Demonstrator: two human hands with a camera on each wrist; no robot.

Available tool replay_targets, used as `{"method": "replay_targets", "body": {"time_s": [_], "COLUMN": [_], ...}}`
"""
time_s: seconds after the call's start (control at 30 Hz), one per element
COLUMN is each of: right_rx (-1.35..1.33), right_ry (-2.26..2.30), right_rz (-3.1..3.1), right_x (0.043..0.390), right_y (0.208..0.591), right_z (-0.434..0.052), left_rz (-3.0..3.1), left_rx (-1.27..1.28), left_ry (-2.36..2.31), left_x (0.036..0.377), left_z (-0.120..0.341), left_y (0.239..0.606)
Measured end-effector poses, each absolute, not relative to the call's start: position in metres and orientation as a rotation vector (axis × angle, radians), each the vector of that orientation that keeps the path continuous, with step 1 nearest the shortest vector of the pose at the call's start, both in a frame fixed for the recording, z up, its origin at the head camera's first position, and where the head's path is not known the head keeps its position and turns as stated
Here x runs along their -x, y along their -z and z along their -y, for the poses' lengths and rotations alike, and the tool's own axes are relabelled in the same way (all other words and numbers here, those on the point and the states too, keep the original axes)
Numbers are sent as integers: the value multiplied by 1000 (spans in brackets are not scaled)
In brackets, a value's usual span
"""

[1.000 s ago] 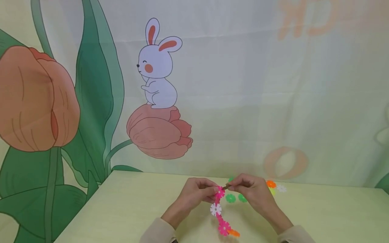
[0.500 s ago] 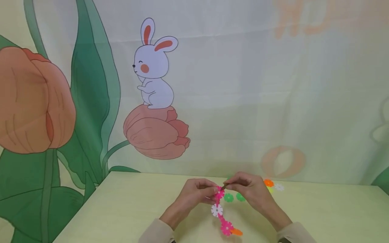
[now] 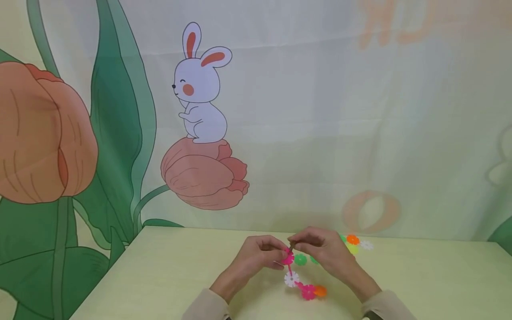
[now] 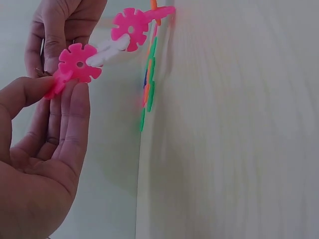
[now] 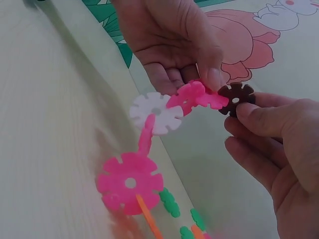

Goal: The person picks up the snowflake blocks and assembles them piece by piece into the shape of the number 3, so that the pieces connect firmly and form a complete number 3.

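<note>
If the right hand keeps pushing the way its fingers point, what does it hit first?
Most likely the pink piece at the top of the chain, pinched by the left hand. The right hand holds a brown piece already right at it, though whether they touch is unclear.

No legible text on anything

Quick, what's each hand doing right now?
Left hand: pinches the top of the linked chain of pink and white plastic snowflake discs.
Right hand: pinches a dark brown plastic snowflake disc.
</note>
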State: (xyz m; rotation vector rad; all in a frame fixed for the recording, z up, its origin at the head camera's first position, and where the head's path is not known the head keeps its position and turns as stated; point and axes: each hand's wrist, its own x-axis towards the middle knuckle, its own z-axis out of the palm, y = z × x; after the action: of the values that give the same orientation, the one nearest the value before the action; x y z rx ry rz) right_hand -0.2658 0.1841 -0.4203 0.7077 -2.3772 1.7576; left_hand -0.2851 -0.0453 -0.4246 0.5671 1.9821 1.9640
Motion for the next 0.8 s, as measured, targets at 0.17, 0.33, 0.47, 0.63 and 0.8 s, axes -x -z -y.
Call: {"method": "replay_targets", "body": {"time_s": [0.17, 0.33, 0.47, 0.63, 0.8], "right_rx": [-628, -530, -532, -534, -472], "right_ry": [-1632, -1477, -1295, -1082, -1033], "right_rz": [2430, 2529, 2640, 2773, 2848], "right_x": [269, 276, 284, 292, 293], "right_y": [423, 433, 445, 457, 458], "right_z": [-184, -189, -193, -194, -189], "left_rz": [-2006, -2017, -2008, -1993, -1991], "left_rx": [-557, -546, -545, -552, -554], "left_ry": [-1948, -1950, -1951, -1955, -1956], "left_x": [286, 287, 289, 289, 288], "left_z": [46, 47, 47, 47, 46], "left_y": [424, 427, 430, 432, 431]}}
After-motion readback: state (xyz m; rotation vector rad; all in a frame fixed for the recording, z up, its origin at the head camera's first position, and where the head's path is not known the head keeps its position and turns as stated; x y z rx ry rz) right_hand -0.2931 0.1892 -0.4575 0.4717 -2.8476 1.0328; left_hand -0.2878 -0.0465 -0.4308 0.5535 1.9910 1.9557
